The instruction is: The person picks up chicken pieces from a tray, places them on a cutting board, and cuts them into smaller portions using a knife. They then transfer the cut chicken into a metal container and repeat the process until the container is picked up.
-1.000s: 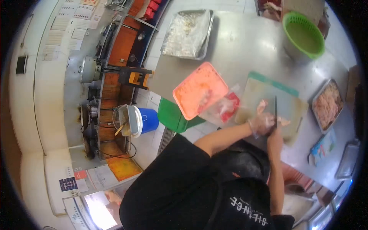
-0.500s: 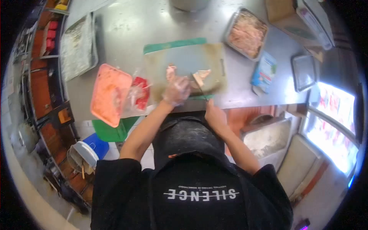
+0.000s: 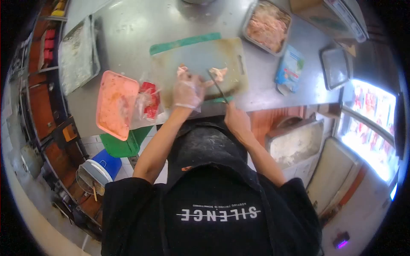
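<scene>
Holding the knife by its handle, the right hand is closing its fingers round it at the near edge of the cutting board, and the blade is pointing far and slightly left. The left hand, in a clear glove, is lying over the left part of the board; one piece of meat is showing just beyond its fingers, but whether they are pinching it or only covering it, I cannot tell. A second piece of meat is lying to the right, beside the far end of the blade and seemingly in contact with it. Since the left fingers are sitting close to the blade, careful cutting is, in my judgement, calling for curled fingertips and a tucked thumb, with the knuckles facing the steel. The meat is looking soft and probably slippery, so a long, drawn stroke is likely serving better than a straight push. The board is lying over a green board on the metal table, so keeping both from sliding is mattering too. The pink tray is standing left of the boards, leaving elbow room.
</scene>
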